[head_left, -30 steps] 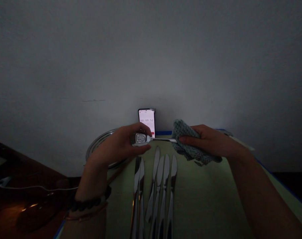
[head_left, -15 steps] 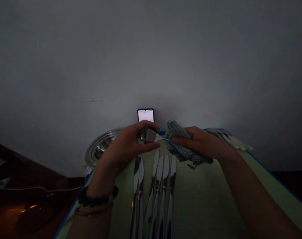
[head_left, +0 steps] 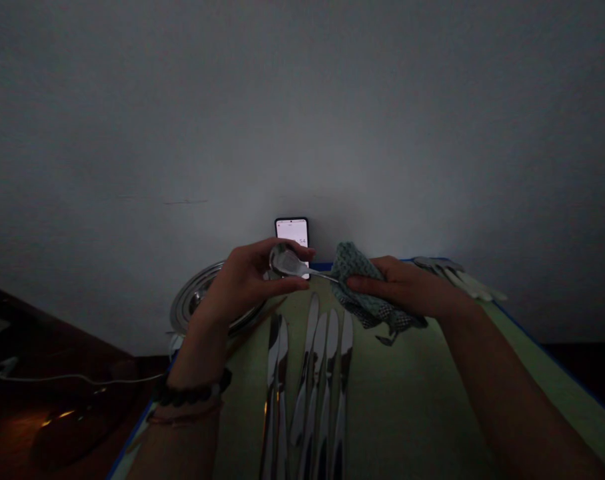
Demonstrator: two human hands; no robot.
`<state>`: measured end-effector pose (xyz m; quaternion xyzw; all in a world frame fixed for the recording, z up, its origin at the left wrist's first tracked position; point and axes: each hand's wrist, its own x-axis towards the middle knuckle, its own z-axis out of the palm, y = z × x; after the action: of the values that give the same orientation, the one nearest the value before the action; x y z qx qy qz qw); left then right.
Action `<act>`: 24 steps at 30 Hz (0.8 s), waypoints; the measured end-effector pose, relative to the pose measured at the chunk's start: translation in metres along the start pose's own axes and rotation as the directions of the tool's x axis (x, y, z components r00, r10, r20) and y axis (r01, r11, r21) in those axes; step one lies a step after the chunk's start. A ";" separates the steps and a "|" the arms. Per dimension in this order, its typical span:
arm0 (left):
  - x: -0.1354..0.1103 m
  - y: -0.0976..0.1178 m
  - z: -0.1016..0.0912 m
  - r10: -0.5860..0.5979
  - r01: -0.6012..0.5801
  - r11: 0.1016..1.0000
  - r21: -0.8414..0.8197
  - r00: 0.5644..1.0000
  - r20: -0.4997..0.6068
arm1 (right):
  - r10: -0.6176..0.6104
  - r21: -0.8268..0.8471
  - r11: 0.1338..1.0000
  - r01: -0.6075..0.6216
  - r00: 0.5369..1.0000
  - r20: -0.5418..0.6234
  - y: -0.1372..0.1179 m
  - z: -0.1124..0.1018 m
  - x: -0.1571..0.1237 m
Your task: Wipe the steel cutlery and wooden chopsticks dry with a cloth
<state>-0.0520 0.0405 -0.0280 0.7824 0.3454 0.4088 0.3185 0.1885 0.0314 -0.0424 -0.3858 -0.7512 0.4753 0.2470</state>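
A shiny metal spoon [head_left: 285, 261] is held above the table, its bowl toward the left. My left hand [head_left: 245, 277] curls around the bowl, fingers behind and above it, thumb underneath. My right hand [head_left: 400, 287] is closed on a crumpled green-grey patterned cloth [head_left: 357, 270], thumb pressed on top. The spoon's thin handle runs into the folds of the cloth, where its end is hidden. Below my hands, several table knives [head_left: 327, 373] lie side by side on the table [head_left: 407, 407], handles toward me.
A round metal dish [head_left: 185, 303] sits at the table's back left, partly behind my left wrist. A lit phone [head_left: 292, 230] leans against the wall [head_left: 302, 120]. More cutlery [head_left: 457, 277] with pale handles lies at the back right. A white cable [head_left: 92, 381] hangs at left.
The spoon has turned in my hands, so its bowl shows more fully. My left hand has shifted slightly left; the right hand and cloth have barely moved.
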 end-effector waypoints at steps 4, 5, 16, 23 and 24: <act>0.001 -0.006 0.008 -0.009 -0.019 0.962 -0.271 0.995 -0.103 | 0.045 0.073 0.996 -0.044 0.999 -0.016 0.004 -0.003 -0.001; 0.001 -0.007 0.011 -0.009 -0.036 0.946 -0.323 0.991 -0.137 | 0.052 0.093 0.994 -0.050 0.998 -0.022 0.005 -0.003 -0.001; 0.010 -0.006 0.005 -0.073 -0.242 0.834 -0.497 0.843 -0.533 | 0.072 0.117 0.991 -0.060 0.992 -0.107 0.006 -0.007 0.000; 0.004 -0.013 0.001 -0.269 0.204 0.933 -0.297 0.943 -0.197 | 0.062 0.299 0.949 0.095 0.878 -0.475 0.020 -0.007 0.013; 0.004 -0.013 0.003 -0.274 0.240 0.942 -0.235 0.953 -0.126 | 0.057 0.337 0.933 0.128 0.872 -0.486 0.022 -0.006 0.016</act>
<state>-0.0510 0.0503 -0.0373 0.6563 0.4219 0.4594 0.4246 0.1917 0.0532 -0.0598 -0.4274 -0.5718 0.4866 0.5036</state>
